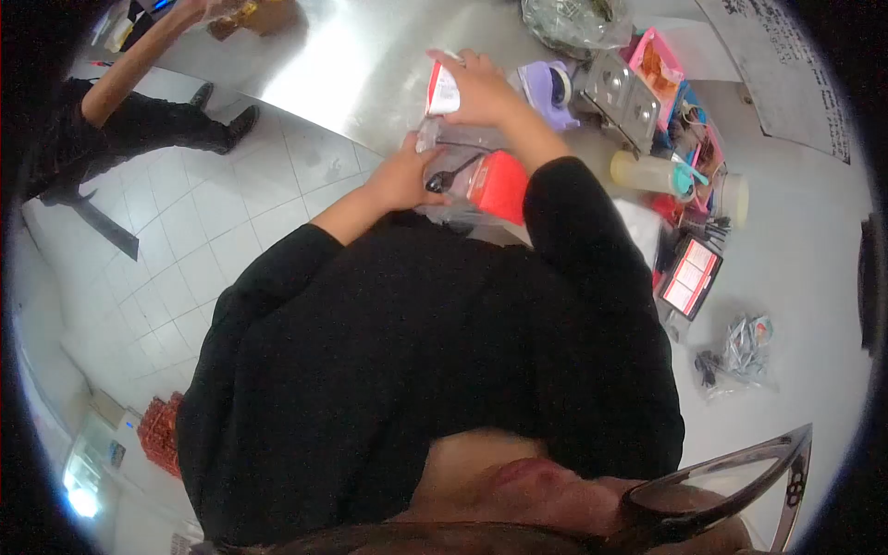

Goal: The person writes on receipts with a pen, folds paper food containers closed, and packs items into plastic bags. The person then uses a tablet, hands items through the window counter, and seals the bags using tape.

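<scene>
My right hand [479,88] is closed around a small red-and-white packet [443,94] above the steel table. Lower and to the left, my left hand [404,178] grips the edge of a clear plastic bag [453,139], its thumb and fingers partly hidden by the plastic. A black plastic spoon [443,179] lies by those fingertips, apparently within the bag. Beside it, close to my body, is a bright red box [500,188], partly covered by my right sleeve.
A purple holder [548,95] with a tape roll stands right of my right hand. Farther right are a clear lidded container [622,97], a pale yellow bottle [643,174], a pink basket [657,69] and a bag of small items [747,347]. Another person's arm [139,65] reaches in at upper left.
</scene>
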`<state>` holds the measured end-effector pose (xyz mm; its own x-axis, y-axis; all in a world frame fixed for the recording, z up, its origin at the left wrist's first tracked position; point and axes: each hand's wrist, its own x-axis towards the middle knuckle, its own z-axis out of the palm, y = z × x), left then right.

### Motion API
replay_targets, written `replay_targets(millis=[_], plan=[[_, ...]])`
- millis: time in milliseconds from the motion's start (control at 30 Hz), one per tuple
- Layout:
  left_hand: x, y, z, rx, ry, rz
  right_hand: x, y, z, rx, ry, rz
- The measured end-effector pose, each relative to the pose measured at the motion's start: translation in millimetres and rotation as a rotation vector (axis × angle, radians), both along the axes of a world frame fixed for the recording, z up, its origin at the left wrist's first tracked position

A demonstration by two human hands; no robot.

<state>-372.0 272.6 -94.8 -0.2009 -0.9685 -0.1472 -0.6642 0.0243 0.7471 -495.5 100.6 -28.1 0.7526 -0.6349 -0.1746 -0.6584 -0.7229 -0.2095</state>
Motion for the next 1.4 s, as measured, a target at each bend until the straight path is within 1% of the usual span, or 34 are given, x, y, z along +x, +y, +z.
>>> replay_targets(millis=[33, 100, 133, 233, 300, 333, 433, 467, 533, 567, 667, 767, 800, 833, 900, 933, 967, 1033, 1100, 1167, 1200, 1267, 1333, 1367, 1400], plan=[[-4, 1, 7, 0.132, -0.03, 0.062, -1, -2, 1, 0.021, -0.055, -0.016], [-6, 2, 0, 0.142, -0.011, 0.103, -10, -8, 12, 0.058, -0.161, -0.051], [-6, -4, -4, 0.139, -0.002, 0.127, -17, -8, 23, 0.032, -0.229, -0.052], [-6, -18, -24, 0.118, 0.016, 0.233, -38, 21, 78, 0.016, -0.444, -0.066], [-3, -31, -77, -0.047, -0.044, 0.171, -50, 50, 87, 0.14, -0.487, -0.082], [1, -33, -94, -0.128, -0.076, 0.138, -55, 63, 87, 0.203, -0.51, -0.092], [19, -37, -74, -0.179, 0.238, 0.173, -52, 100, 64, 0.263, -0.304, -0.051], [23, -41, -80, -0.015, 0.365, 0.195, -49, 106, 49, 0.237, -0.225, -0.039], [42, -34, -46, 0.327, 0.683, 0.203, -47, 114, 18, 0.188, -0.07, -0.021], [50, -29, -34, 0.504, 0.837, 0.206, -46, 114, 10, 0.174, -0.068, -0.053], [52, -6, -68, 0.172, 0.431, -0.119, -43, 109, -3, 0.108, -0.068, -0.124], [40, 9, -22, 0.295, 0.495, -0.043, -44, 111, -8, 0.02, -0.079, -0.119], [36, 6, -33, 0.155, 0.511, -0.051, -45, 115, -11, 0.002, -0.082, -0.093], [34, 4, -33, 0.134, 0.505, -0.01, -46, 117, -13, -0.019, -0.084, -0.066], [25, -7, -12, 0.086, 0.498, 0.077, -53, 120, -7, -0.048, -0.159, -0.052], [23, -10, -4, 0.048, 0.464, 0.078, -58, 120, -3, -0.064, -0.195, -0.043], [21, -13, 5, 0.011, 0.429, 0.076, -69, 118, -1, -0.095, -0.317, -0.148], [19, -22, 33, 0.029, 0.347, 0.061, -105, 111, 3, -0.17, -0.563, -0.365], [17, -20, 66, 0.138, 0.252, 0.067, -159, 114, -47, -0.211, -0.821, -1.01], [6, -12, 58, 0.015, 0.068, 0.07, -190, 118, -73, 0.35, -0.633, -1.324], [1, -8, 55, -0.046, -0.024, 0.064, -197, 130, -89, 0.64, -0.803, -1.368], [-6, -9, 60, -0.01, -0.046, 0.023, -203, 147, -111, 1.235, -1.147, -1.359], [-8, -14, 70, -0.004, -0.043, 0.009, -207, 149, -79, 0.955, -1.091, -1.353], [-6, -18, 86, -0.014, -0.028, 0.012, -207, 152, -53, 0.819, -1.055, -1.349], [-4, -23, 102, -0.025, -0.013, 0.012, -202, 154, -29, 0.694, -1.083, -1.331]])
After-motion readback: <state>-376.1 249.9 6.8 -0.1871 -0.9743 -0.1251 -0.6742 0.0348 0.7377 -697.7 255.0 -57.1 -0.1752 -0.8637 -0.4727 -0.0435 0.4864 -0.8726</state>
